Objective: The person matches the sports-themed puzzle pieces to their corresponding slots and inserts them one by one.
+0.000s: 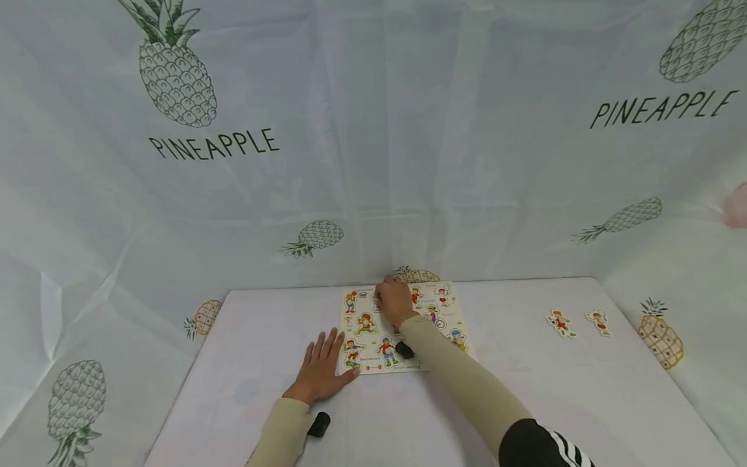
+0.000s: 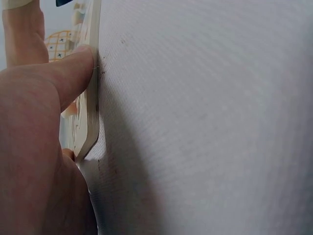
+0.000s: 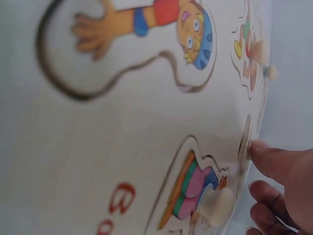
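Note:
A wooden knob puzzle board (image 1: 380, 329) with cartoon sports figures lies at the back middle of the table. My left hand (image 1: 321, 368) rests with fingers spread at its near left corner; the thumb (image 2: 78, 73) lies over the board's edge in the left wrist view. Over the upper middle of the board, my right hand (image 1: 394, 300) pinches a thin puzzle piece (image 3: 245, 139), seen nearly edge-on in the right wrist view. The fingers hide most of this piece, so its picture cannot be told. Beside it sits a figure piece with a round wooden knob (image 3: 217, 205).
Two loose figure pieces, one (image 1: 561, 323) and another (image 1: 598, 322), lie on the table (image 1: 525, 389) to the right. A white pineapple-print curtain (image 1: 408, 162) rises behind the table. Each wrist carries a small black camera (image 1: 319, 424).

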`<state>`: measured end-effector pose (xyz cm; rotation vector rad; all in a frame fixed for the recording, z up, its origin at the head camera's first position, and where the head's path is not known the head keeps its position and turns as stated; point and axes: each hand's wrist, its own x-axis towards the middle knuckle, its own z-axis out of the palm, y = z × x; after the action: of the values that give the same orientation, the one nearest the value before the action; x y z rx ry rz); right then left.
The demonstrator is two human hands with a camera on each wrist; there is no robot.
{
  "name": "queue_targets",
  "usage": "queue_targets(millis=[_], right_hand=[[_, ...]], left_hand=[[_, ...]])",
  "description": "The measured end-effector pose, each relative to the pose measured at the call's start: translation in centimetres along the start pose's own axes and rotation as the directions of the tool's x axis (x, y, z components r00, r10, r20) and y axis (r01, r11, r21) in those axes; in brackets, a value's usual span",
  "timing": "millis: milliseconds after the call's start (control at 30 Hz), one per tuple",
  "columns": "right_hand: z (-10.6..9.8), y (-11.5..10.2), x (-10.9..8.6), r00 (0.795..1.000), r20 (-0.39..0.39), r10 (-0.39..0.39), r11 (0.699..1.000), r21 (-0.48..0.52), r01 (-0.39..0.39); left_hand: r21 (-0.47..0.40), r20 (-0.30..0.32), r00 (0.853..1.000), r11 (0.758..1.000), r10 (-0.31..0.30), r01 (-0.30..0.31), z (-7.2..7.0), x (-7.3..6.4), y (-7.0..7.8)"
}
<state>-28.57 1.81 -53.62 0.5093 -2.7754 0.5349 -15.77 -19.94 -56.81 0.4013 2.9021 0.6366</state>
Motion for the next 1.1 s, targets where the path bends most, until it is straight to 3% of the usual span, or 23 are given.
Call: queue_targets(millis=[233, 467, 733, 1100], right_hand=[[-0.4, 0.3, -0.4, 1.0, 0.011, 0.023, 1.0, 0.011, -0.023], [-1.8, 1.6, -1.6, 1.0, -0.021, 0.022, 0.999, 0.045, -0.021], [-4.6, 4.8, -3.7, 0.992, -0.053, 0.111, 0.993, 0.038, -0.109], [-9.0, 10.4, -8.8, 0.965, -0.113, 0.239, 0.971, 0.052, -0.234]], left_hand=[[0.014, -0.021, 1.0, 1.0, 0.017, -0.017, 0.6, 0.4, 0.2], [-0.024, 0.0, 1.0, 1.0, 0.002, -0.002, 0.0, 0.0, 1.3], [0.028, 0.01, 1.0, 0.999, -0.019, 0.019, 0.6, 0.3, -0.1], [0.019, 0.014, 1.0, 1.0, -0.024, 0.023, 0.6, 0.4, -0.5]])
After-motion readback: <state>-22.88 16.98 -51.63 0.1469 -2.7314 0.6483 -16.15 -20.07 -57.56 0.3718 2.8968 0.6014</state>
